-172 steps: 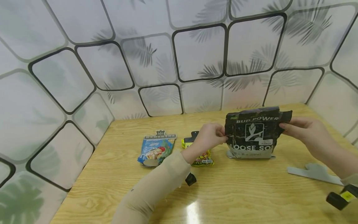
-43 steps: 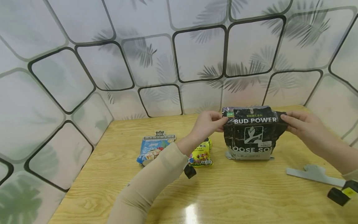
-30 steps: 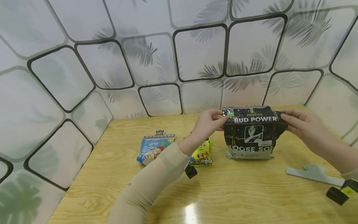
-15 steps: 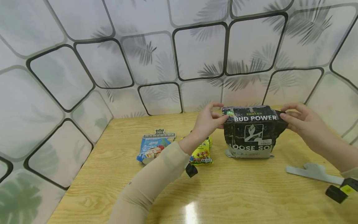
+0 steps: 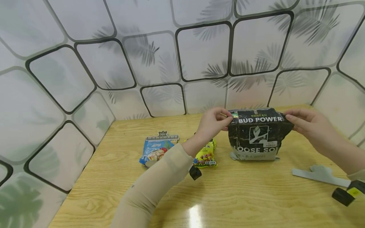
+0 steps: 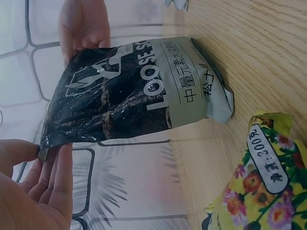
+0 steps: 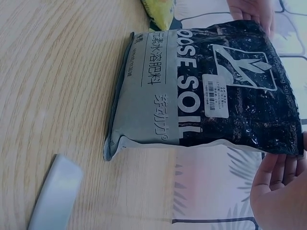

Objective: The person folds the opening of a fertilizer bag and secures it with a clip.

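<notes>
A black and grey bag of loose soil (image 5: 256, 136) stands upright on the wooden table, its top folded over toward the camera. My left hand (image 5: 211, 125) pinches the top left corner between thumb and fingers. At the top right corner my right hand (image 5: 310, 126) pinches the bag the same way. In the left wrist view the thumb lies on the corner of the bag (image 6: 120, 93) with the fingers behind it. The right wrist view shows a white barcode label on the bag's front (image 7: 201, 86).
A grey sealing clip (image 5: 320, 175) lies at the right, by my right wrist. Left of the soil bag lies a yellow flower-printed packet (image 5: 206, 155), partly behind my left arm. Further left is a blue packet (image 5: 155, 150) with a clip (image 5: 162, 136) across its top.
The bag's top edge has been folded down toward the camera since the oldest frame, and my left hand has moved up to the top corner. Fingers lifted briefly, then closed on the corners again.
</notes>
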A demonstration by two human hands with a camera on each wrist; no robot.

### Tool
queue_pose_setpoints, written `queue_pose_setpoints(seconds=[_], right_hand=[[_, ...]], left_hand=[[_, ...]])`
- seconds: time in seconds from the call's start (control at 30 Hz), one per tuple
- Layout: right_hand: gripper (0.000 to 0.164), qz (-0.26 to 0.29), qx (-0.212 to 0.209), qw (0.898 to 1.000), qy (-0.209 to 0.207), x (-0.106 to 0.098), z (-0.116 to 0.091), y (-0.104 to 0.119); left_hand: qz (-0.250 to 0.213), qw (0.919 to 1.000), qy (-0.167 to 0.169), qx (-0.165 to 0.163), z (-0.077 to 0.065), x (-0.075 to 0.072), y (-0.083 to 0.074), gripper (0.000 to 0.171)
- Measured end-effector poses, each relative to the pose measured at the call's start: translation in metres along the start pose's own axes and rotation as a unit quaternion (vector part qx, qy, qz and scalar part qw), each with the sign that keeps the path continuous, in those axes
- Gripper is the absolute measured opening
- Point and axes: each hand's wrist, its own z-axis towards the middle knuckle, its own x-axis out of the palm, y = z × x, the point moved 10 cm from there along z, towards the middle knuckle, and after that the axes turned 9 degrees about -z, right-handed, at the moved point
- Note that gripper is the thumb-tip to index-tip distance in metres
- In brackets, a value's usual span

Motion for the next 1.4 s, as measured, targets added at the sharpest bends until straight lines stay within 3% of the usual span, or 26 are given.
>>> queue_pose_setpoints(seconds=[0.33, 0.63, 1.4], right_hand=[[0.036, 0.05, -0.002, 0.999, 0.008, -0.001, 0.001, -0.006], [0.038, 0.042, -0.01, 0.999, 0.014, 0.001, 0.0, -0.006], [0.038, 0.033, 0.012, 0.999, 0.02, 0.001, -0.002, -0.013]], left_hand=[[0.012, 0.9999, 0.006, -0.003, -0.001, -0.001, 0.005, 0.017], [-0.002, 0.9997, 0.008, -0.024, -0.003, -0.001, 0.014, 0.021], [0.026, 0.9991, 0.025, -0.022, -0.006, -0.002, 0.019, 0.019]])
